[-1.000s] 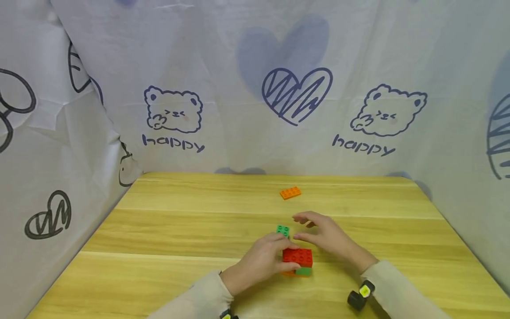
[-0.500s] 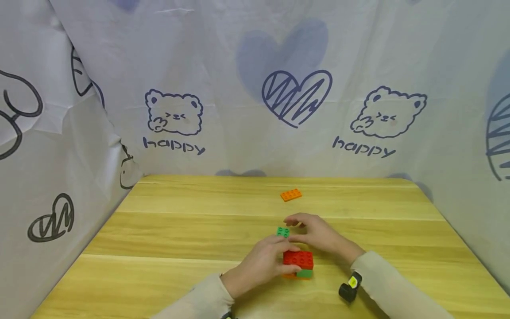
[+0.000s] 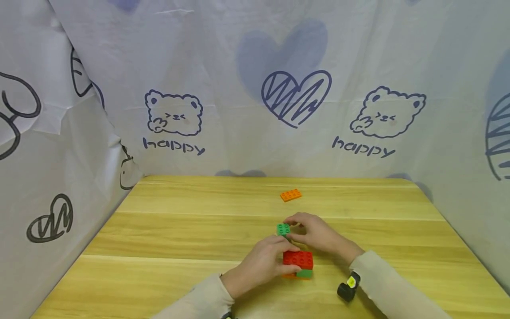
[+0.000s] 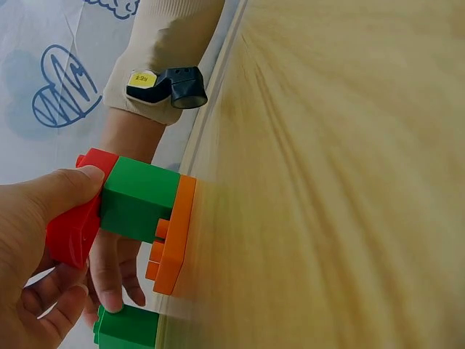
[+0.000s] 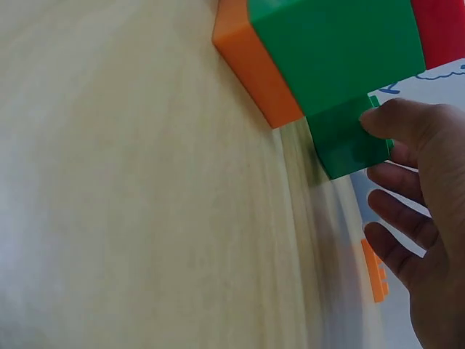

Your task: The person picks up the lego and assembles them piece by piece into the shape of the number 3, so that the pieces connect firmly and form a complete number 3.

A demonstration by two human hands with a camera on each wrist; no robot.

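Near the table's front, a stack combines a red brick (image 3: 298, 259) on top, a green brick (image 4: 139, 198) in the middle and a flat orange plate (image 4: 174, 236) at the bottom. My left hand (image 3: 259, 267) grips the red brick between thumb and fingers. Just beyond the stack is a loose green brick (image 3: 283, 229) with studs on top, partly hidden by the left hand in the head view. My right hand (image 3: 318, 235) pinches this green brick; its thumb lies against the near side in the right wrist view, while the opposite fingertips are mostly hidden.
A flat orange plate (image 3: 291, 195) with studs lies farther back on the wooden table (image 3: 191, 230). White printed cloth (image 3: 239, 110) hangs behind the table and at both sides. Each sleeve carries a small wrist camera, such as the right one (image 3: 349, 287).
My right hand has moved left to the loose green brick and taken hold of it. That brick now sits slightly higher in the head view. The left hand keeps its grip on the stack.
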